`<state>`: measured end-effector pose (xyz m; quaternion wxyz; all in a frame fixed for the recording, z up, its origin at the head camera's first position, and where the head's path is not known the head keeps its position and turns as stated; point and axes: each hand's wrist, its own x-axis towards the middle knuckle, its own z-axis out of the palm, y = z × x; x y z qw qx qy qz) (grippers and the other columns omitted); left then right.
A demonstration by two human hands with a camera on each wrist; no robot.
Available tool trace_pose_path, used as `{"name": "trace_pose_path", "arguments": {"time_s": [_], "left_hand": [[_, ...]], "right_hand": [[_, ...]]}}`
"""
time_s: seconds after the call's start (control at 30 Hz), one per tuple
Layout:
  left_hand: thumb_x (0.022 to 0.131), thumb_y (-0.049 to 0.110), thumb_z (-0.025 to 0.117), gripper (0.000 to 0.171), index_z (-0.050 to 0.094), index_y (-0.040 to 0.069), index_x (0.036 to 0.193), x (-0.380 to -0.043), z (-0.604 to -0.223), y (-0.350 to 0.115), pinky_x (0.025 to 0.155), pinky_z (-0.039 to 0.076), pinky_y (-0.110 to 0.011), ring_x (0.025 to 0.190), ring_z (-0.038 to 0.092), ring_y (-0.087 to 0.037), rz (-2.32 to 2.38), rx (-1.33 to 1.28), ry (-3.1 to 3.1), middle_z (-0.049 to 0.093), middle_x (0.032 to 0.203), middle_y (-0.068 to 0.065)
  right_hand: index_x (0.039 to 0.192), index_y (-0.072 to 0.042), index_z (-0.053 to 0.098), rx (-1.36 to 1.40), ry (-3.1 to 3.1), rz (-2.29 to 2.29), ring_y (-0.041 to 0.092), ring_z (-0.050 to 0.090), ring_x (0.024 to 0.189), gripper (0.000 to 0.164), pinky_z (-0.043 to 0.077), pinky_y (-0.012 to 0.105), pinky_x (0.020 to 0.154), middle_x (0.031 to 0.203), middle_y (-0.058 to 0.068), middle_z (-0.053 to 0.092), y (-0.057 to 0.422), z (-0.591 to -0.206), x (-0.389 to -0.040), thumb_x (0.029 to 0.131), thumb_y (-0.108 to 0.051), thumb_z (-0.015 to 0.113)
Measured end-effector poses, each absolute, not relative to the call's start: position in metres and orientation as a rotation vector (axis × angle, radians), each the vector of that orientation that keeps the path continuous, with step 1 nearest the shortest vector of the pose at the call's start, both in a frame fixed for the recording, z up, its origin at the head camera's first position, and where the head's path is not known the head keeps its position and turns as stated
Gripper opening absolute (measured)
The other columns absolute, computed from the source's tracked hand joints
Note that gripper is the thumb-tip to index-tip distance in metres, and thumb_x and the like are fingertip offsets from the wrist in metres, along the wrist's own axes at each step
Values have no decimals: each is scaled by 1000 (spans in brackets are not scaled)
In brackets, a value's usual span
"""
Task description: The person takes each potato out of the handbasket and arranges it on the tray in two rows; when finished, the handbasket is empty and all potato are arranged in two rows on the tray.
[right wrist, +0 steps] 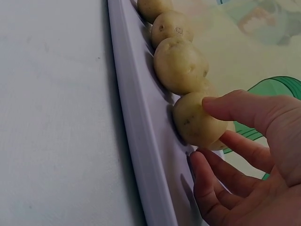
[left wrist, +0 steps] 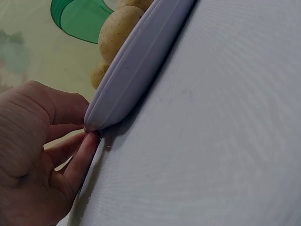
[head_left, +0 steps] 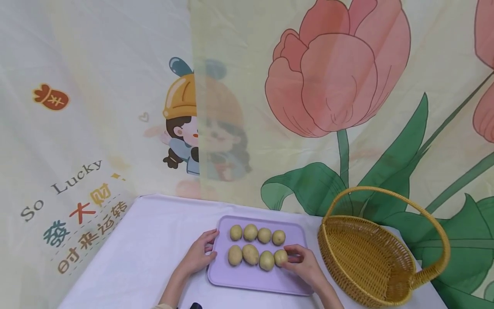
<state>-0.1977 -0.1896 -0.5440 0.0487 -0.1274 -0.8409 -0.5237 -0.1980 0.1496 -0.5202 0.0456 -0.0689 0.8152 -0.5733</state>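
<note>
A lilac rectangular tray (head_left: 262, 284) lies on the white-covered table, bearing two rows of small yellow potatoes (head_left: 250, 232). At its left side my left hand (head_left: 197, 253) holds the rim, thumb and fingertips against the edge; the left wrist view shows them at the tray's end (left wrist: 134, 70). My right hand (head_left: 305, 264) reaches over the tray's right side. Its thumb and fingers pinch the rightmost potato (right wrist: 197, 120) of the near row, the thumb on top of it. That potato sits close beside its neighbour (right wrist: 180, 65) in the row.
A woven wicker basket (head_left: 362, 244) with a tall arched handle stands right of the tray, close to my right hand. Behind the table hang printed curtains (head_left: 231, 193) with a tulip and a cartoon figure. A small black object (head_left: 196, 305) shows at the bottom edge.
</note>
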Motion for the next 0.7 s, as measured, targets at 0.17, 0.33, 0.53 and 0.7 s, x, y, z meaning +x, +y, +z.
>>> {"name": "trace_pose_path", "arguments": {"time_s": [0.17,0.33,0.53,0.7], "left_hand": [[78,-13,67,57,51,-15,133,-198,-543,-190,94,56,-42,117,54,-46,-1592,-386,-2567,46,140,-30],[76,-13,67,58,51,-15,133,-197,-544,-191,95,55,-40,119,52,-46,-1609,-371,-2566,46,140,-30],[76,-14,67,58,50,-16,132,-197,-546,-191,95,55,-40,119,52,-46,-1631,-373,-2548,45,141,-30],[76,-14,67,58,50,-16,132,-199,-546,-191,95,55,-40,118,53,-45,-1629,-384,-2544,45,141,-30]], "right_hand": [[112,7,66,-173,2515,-1746,25,68,88,42,58,22,72,112,22,67,153,-522,-197,74,0,81],[111,6,66,-103,2574,-1742,22,67,85,37,57,21,68,109,20,68,156,-526,-195,77,-2,79],[112,5,67,-84,2580,-1758,21,66,83,36,56,21,68,107,18,69,156,-530,-194,78,-2,78],[113,6,66,-116,2553,-1774,23,67,84,37,57,21,70,107,19,69,156,-530,-195,79,-2,78]]}}
